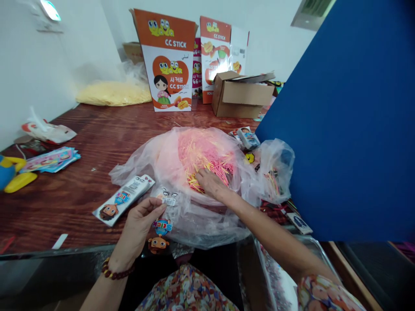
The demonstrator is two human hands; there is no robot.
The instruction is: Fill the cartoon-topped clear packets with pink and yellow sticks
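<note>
Between the thumb and fingers of my left hand (144,220) is the upper edge of a clear printed packet (159,229), which hangs down with a cartoon face at its lower end. My right hand (212,183) reaches into a large translucent plastic bag (165,147), its bent fingers closed on thin pink and yellow sticks (223,166); the fingertips are partly hidden among them. Left of the bag, a stack of similar flat packets (125,198) lies on the wooden table (94,147).
Orange-and-white cartons (171,69) and a brown cardboard box (244,99) stand at the back. A yellow bag (113,93) lies behind left. Colourful packets (53,159) are at the left, a small plastic bag (277,172) at the right. A blue panel (350,129) borders the right side.
</note>
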